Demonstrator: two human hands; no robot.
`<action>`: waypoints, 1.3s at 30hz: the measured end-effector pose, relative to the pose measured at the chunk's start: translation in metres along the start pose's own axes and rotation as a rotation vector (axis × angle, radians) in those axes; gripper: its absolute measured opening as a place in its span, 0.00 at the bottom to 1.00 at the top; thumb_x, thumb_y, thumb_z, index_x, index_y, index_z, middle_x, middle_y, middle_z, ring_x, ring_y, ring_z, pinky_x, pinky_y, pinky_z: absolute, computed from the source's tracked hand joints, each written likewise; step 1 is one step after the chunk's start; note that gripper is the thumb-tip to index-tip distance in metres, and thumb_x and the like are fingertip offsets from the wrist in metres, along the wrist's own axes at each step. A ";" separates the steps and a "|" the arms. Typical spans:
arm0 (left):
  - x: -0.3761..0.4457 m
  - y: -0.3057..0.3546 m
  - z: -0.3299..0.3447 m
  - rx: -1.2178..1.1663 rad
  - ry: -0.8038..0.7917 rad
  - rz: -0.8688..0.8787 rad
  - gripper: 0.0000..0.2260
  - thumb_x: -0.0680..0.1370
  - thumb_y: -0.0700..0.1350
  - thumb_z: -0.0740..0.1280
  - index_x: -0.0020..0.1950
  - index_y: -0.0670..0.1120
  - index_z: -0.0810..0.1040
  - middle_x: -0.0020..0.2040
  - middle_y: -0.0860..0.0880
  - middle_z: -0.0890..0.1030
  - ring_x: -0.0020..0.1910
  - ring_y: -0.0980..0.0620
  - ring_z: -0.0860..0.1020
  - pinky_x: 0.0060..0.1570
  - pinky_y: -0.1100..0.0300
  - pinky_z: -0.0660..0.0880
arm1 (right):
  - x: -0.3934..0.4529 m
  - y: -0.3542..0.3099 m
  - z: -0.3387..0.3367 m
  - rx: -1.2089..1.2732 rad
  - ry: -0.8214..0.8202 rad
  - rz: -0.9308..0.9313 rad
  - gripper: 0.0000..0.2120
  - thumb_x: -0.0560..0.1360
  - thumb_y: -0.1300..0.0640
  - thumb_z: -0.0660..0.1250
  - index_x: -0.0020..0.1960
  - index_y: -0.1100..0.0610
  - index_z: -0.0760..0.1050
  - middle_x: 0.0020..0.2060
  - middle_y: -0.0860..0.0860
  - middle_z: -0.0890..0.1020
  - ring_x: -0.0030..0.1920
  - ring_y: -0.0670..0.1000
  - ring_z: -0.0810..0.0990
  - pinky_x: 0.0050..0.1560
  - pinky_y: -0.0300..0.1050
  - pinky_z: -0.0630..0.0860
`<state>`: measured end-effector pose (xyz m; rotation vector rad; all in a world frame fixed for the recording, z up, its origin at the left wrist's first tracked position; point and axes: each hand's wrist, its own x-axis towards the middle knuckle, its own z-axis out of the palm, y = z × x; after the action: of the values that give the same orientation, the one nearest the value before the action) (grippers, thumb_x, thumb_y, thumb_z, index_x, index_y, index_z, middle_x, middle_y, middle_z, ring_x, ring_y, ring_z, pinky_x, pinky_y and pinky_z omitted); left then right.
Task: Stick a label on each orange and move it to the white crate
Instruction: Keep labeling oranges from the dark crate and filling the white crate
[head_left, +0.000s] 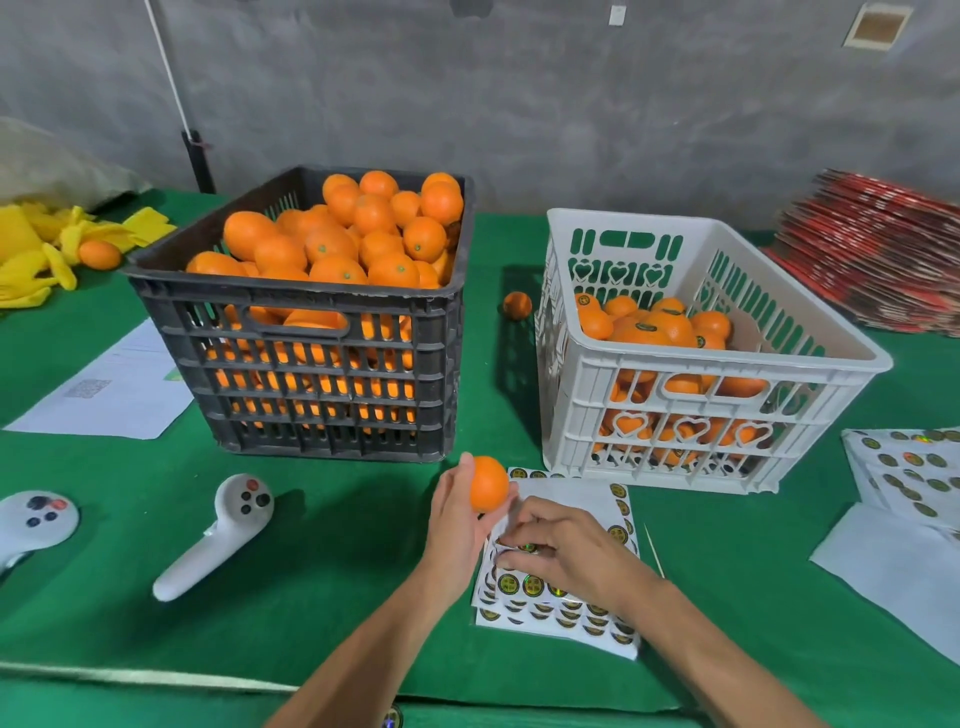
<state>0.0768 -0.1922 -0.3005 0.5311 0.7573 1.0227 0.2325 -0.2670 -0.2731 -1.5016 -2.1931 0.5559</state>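
My left hand (453, 512) grips an orange (489, 483) just above the green table, in front of the two crates. My right hand (561, 551) rests on a sheet of round labels (561, 608), its fingertips pinching at a label near the sheet's middle. The black crate (311, 322) on the left is heaped with unlabelled oranges. To its right, the white crate (727, 364) holds several oranges that carry labels.
Two white controllers (218, 535) (31, 519) lie at the left. More label sheets (914, 473) and white paper are at the right, red flat cartons (878, 249) behind them. A loose orange (517, 305) sits between the crates; another (98, 253) lies among yellow wrappers far left.
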 end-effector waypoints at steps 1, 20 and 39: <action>0.000 0.000 0.000 -0.013 0.005 -0.005 0.31 0.73 0.59 0.72 0.70 0.44 0.72 0.68 0.35 0.75 0.54 0.38 0.86 0.51 0.51 0.84 | 0.001 0.000 0.002 0.030 0.020 0.008 0.15 0.80 0.44 0.70 0.58 0.53 0.85 0.51 0.43 0.77 0.47 0.40 0.77 0.51 0.34 0.74; -0.002 0.003 0.002 0.062 0.020 0.013 0.29 0.73 0.60 0.71 0.68 0.46 0.73 0.68 0.36 0.74 0.55 0.39 0.86 0.58 0.46 0.82 | 0.007 0.000 0.002 0.548 0.212 0.389 0.05 0.82 0.52 0.67 0.48 0.50 0.80 0.38 0.47 0.83 0.36 0.44 0.78 0.44 0.42 0.78; -0.020 0.067 0.085 0.030 -0.088 0.115 0.31 0.81 0.65 0.62 0.73 0.43 0.73 0.63 0.36 0.82 0.60 0.41 0.84 0.58 0.47 0.82 | 0.045 -0.078 -0.042 -0.008 0.834 0.100 0.19 0.84 0.48 0.64 0.73 0.53 0.75 0.67 0.43 0.75 0.67 0.40 0.74 0.66 0.36 0.73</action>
<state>0.0986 -0.1854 -0.1929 0.6469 0.6710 1.0885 0.1808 -0.2469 -0.1899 -1.4838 -1.4743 -0.0698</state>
